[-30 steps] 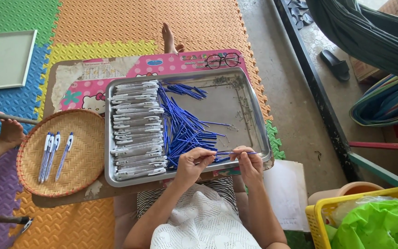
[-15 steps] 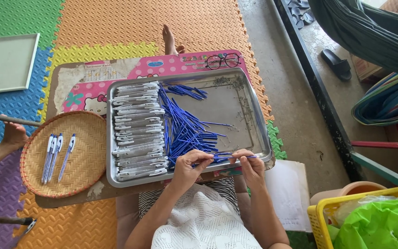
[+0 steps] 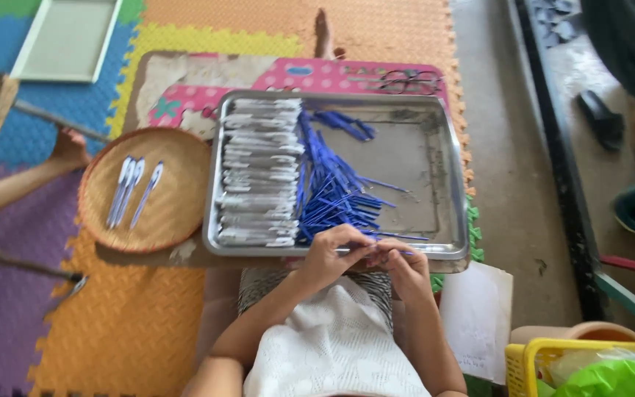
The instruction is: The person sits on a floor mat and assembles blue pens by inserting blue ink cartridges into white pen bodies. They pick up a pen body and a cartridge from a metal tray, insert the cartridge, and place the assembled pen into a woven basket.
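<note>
Down on the foam floor mat (image 3: pixel 376 29), a low pink surface (image 3: pixel 185 95) carries everything within arm's reach of the seated person. Biggest on it is the metal tray (image 3: pixel 413 158): pale pen barrels (image 3: pixel 259 173) stacked in a neat block on its nine o'clock side, blue refills (image 3: pixel 332 191) fanned loosely beside them toward the middle — sorted, it seems, so each kind comes to hand separately. At nine o'clock from the tray sits a round woven basket (image 3: pixel 174 213) holding a few assembled pens (image 3: pixel 132 191) laid side by side, kept apart from the loose parts. Spectacles (image 3: pixel 409 81) rest at twelve o'clock, out of the way.

At the tray's six o'clock rim, the left hand (image 3: pixel 332 257) and right hand (image 3: pixel 398 265) meet — both closed, pinching one thin blue refill (image 3: pixel 354 250) between fingertips, held level just over the rim. Another person's hand (image 3: pixel 67 147) rests far at nine o'clock.
</note>
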